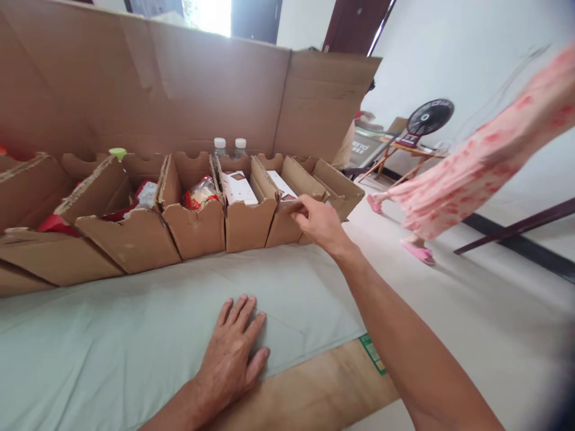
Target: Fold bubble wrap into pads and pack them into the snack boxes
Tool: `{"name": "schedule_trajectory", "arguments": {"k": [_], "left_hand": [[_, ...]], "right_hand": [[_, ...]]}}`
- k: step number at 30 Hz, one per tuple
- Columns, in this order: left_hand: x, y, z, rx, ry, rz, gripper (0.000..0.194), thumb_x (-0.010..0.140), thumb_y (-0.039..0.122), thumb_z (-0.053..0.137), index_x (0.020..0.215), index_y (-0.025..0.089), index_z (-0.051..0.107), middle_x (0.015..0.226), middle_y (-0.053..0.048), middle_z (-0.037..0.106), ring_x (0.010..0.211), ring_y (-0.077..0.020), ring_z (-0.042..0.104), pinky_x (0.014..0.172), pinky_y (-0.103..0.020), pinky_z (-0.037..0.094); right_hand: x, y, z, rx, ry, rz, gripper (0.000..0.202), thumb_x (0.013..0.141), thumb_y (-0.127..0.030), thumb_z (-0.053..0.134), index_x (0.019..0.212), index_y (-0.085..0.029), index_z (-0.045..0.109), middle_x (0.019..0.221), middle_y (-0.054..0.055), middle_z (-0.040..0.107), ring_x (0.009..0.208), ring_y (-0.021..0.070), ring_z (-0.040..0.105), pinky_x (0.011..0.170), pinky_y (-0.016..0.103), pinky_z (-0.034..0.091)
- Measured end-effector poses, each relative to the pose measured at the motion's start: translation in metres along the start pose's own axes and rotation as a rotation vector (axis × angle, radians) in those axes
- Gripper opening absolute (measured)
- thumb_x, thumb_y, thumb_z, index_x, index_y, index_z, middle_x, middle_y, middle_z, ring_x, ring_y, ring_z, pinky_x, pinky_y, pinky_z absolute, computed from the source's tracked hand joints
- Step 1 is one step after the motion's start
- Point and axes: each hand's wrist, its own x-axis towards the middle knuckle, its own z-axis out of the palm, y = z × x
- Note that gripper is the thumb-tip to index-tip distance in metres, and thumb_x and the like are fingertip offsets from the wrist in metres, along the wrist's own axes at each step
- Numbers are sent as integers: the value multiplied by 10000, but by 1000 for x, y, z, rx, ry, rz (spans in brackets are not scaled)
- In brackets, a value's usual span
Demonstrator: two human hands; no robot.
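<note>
Right grip [320,222], white box [278,182] just beyond

Bin [284,226], brown cardboard, open-topped, upright near the far right corner of the table [309,389], white box [277,181] inside with brown marking, its lower part hidden, cloth [148,323] beneath the bin, pale green, lightly creased.

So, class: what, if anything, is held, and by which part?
Left hand: nothing, spread on the cloth. Right hand: cannot be told; it is curled at a cardboard bin's front rim.
</note>
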Motion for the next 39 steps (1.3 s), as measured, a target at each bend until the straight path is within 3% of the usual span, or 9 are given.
{"name": "schedule_trajectory", "arguments": {"k": [5, 15, 18, 21, 24, 27, 30, 35, 39], "left_hand": [[0, -11, 0, -223, 135, -131, 482, 939, 293, 578, 1402, 165, 604, 1569, -215, 509, 1463, -374, 480, 1150, -635, 449], [4, -19, -23, -595, 344, -373, 579, 904, 223, 566, 1478, 208, 490, 1660, -187, 362, 1456, -376, 461, 917, -472, 604], [15, -3, -40, -712, 318, -372, 666, 878, 224, 581, 1528, 242, 436, 1702, -155, 291, 1504, -367, 396, 838, -398, 610], [45, 18, -53, -906, 258, -353, 813, 827, 216, 621, 1590, 235, 344, 1738, -134, 211, 1576, -356, 258, 1062, -473, 515], [77, 35, -55, -1075, 146, -325, 810, 751, 183, 648, 1534, 182, 442, 1637, -166, 424, 1465, -363, 448, 1125, -494, 462], [80, 41, -52, -1144, 95, -294, 713, 730, 162, 617, 1439, 168, 540, 1405, -137, 660, 1270, -327, 626, 990, -432, 560], [43, 35, -58, -1166, 154, -323, 673, 804, 217, 598, 1467, 192, 483, 1449, -118, 627, 1314, -303, 598, 1037, -419, 537], [-34, -2, -99, -1096, 425, -530, 571, 873, 360, 677, 1411, 246, 524, 1510, -102, 564, 1372, -300, 555, 1161, -449, 443], [-50, -39, -121, -996, 605, -623, 588, 839, 354, 707, 1393, 239, 546, 1451, -100, 593, 1350, -302, 555, 1131, -465, 469]], "right_hand": [[-31, -6, -8, 1, 64, -2, 160, 852, -253, 571, 894, -250, 725, 832, 48, 780, 805, 265, 718, 784, 384, 528], [-261, 39, -94, 59, 195, 15, 178, 797, -309, 668, 961, -281, 730, 857, 15, 789, 742, 234, 756, 657, 306, 590], [-319, 69, -95, 168, 347, 274, 617, 797, -435, 748, 1376, -276, 603, 1107, 94, 783, 888, 292, 769, 726, 360, 621], [-345, 82, -77, 308, 384, 453, 890, 784, -571, 745, 1548, -245, 424, 1232, 140, 738, 981, 323, 758, 773, 403, 627], [-338, 71, -52, 268, 257, 529, 728, 715, -651, 762, 1276, -200, 651, 1131, 138, 767, 1020, 355, 743, 821, 432, 617], [-316, 44, -34, 215, 316, 512, 595, 714, -651, 748, 1079, -181, 723, 1033, 133, 792, 1024, 372, 739, 858, 455, 613], [-294, 14, -23, 220, 345, 355, 426, 774, -568, 741, 970, -192, 780, 948, 127, 811, 960, 360, 758, 804, 414, 623], [-233, -33, 5, 408, 96, 78, 237, 862, -434, 698, 833, -219, 793, 810, 88, 809, 802, 319, 768, 770, 413, 632], [-164, -65, 44, 572, 24, 3, 299, 788, -475, 722, 907, -202, 753, 949, 109, 809, 912, 323, 754, 852, 455, 617]]}}
